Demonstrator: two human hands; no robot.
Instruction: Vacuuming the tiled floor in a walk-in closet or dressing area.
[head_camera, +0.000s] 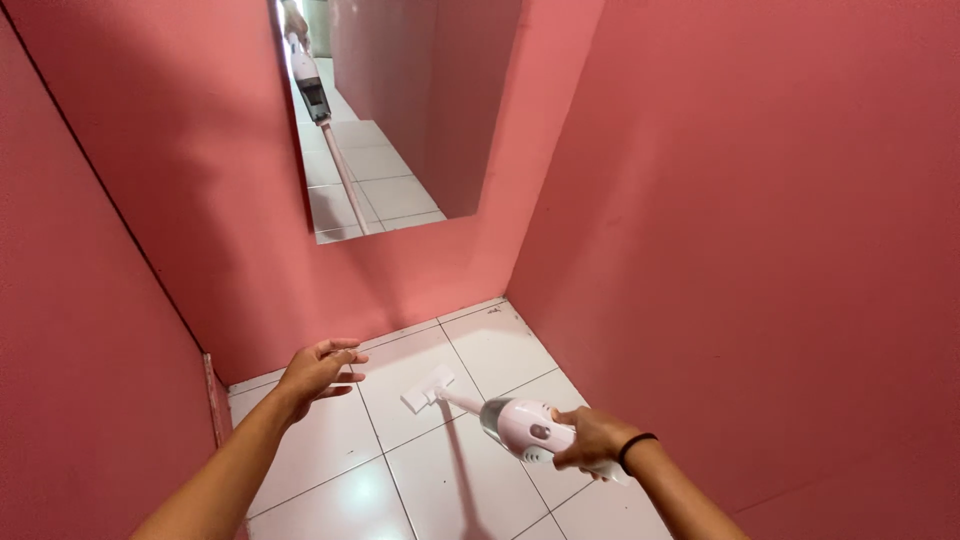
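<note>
Right hand (592, 438) grips vacuum (520, 424); left hand (318, 368) spread, empty.

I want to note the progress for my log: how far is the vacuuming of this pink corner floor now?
Done: the white floor tiles show no visible dirt, though fine dust cannot be judged. In hand: the right hand grips the stick vacuum, its head lying on a tile short of the back wall; the left hand hovers open, holding nothing. Left: the tiles along the pink wall under the mirror.
</note>
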